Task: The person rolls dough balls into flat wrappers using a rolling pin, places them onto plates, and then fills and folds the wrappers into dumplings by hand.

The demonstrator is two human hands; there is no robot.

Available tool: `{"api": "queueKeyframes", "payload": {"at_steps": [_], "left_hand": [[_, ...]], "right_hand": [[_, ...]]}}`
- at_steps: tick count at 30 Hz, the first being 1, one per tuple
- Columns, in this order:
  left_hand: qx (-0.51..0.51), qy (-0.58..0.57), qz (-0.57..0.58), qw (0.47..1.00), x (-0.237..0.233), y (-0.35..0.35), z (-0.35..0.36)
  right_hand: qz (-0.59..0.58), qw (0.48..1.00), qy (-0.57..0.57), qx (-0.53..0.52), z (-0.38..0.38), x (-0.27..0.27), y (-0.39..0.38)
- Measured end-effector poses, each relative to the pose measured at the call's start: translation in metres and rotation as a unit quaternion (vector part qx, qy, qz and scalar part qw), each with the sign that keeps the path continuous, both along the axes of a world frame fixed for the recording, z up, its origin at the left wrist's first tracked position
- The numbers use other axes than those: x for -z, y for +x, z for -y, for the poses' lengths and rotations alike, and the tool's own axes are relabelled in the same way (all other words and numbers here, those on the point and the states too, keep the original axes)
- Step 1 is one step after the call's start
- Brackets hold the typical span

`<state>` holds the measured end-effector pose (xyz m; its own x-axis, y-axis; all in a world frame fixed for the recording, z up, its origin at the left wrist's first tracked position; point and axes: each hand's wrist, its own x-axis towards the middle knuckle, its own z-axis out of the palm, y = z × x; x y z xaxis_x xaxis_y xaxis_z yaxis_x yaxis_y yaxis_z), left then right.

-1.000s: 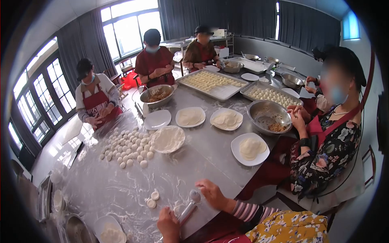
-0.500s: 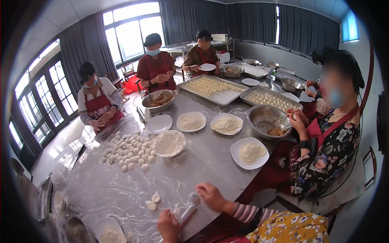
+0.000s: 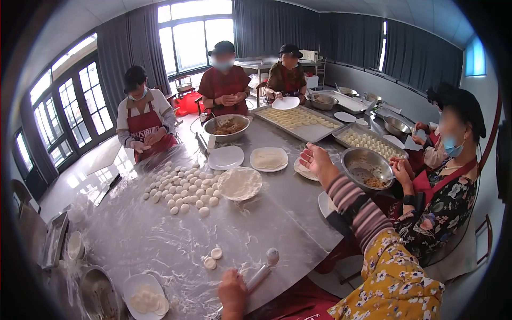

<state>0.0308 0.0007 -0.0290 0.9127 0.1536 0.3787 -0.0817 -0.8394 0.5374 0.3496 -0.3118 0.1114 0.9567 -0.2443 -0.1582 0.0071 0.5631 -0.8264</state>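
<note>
My right hand (image 3: 318, 161) reaches far across the table, over a plate of thin dough wrappers (image 3: 305, 169). Its fingers are apart, and I see nothing in them. Near the front edge, my left hand (image 3: 232, 288) is closed, its fingers curled around the rolling pin (image 3: 260, 278); the grip itself is partly hidden. The pin lies slantwise, its rounded end (image 3: 272, 256) pointing away from me. Two small dough discs (image 3: 213, 258) lie just beyond my left hand. Farther off, a bowl of flour (image 3: 240, 183) stands beside many small dough pieces (image 3: 184, 188).
Several co-workers in red aprons stand or sit around the table. A plate of wrappers (image 3: 145, 300) and a metal bowl (image 3: 100, 292) are at the lower left, a knife (image 3: 107, 189) at the left edge. Filling bowls (image 3: 227, 128) and dumpling trays (image 3: 298, 124) stand farther back.
My right hand has moved from beside the rolling pin out to the wrapper plate, its arm now stretched. My left hand stays by the pin. The view has shifted slightly.
</note>
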Motion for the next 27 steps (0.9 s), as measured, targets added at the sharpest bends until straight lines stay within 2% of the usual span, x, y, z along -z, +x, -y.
{"api": "queueKeyframes", "payload": {"at_steps": [5,11,14,16,19,22,27], "left_hand": [[-0.014,-0.038,-0.017,0.999,-0.009,0.001,0.003],[0.001,-0.014,-0.002,1.000,-0.005,0.000,0.002],[-0.007,-0.006,-0.012,1.000,-0.001,-0.006,0.002],[-0.002,0.009,0.000,1.000,0.000,-0.005,0.002],[0.000,0.003,-0.052,0.999,-0.003,-0.006,0.001],[0.006,-0.008,-0.031,0.999,-0.007,-0.007,0.002],[-0.002,-0.004,-0.064,0.998,-0.010,-0.005,0.002]], "right_hand": [[-0.033,0.999,-0.026,0.016,0.002,0.015,0.034],[-0.044,0.998,-0.048,0.001,-0.004,0.036,0.062],[-0.031,0.999,-0.042,-0.006,0.001,0.044,0.076],[-0.032,0.999,0.021,0.037,0.002,0.043,0.094],[-0.008,0.999,0.032,0.041,0.012,0.047,0.113],[-0.004,0.998,0.016,0.056,0.024,0.053,0.137],[-0.038,0.997,0.013,0.071,0.032,0.058,0.165]]}}
